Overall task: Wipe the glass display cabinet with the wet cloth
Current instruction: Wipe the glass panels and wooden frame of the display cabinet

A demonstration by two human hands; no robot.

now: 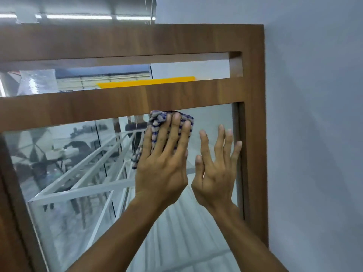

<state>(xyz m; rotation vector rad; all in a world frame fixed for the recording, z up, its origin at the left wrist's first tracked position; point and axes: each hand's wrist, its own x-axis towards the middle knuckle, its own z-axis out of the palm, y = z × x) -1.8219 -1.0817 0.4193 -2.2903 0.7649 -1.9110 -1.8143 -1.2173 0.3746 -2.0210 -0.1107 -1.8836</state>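
A glass display cabinet fills the view, its glass pane [82, 173] set in a brown wooden frame [253, 114]. My left hand [165, 160] presses a blue-and-white checked cloth [157, 119] flat against the glass, just under the frame's upper crossbar. Its fingers are straight and spread over the cloth. My right hand [216, 169] lies flat on the glass beside it, fingers straight and spread, near the frame's right upright. It holds nothing.
A grey wall [314, 114] stands right of the cabinet. An open slot in the frame's top shows a yellow strip [145, 83]. The glass reflects white railings and ceiling lights.
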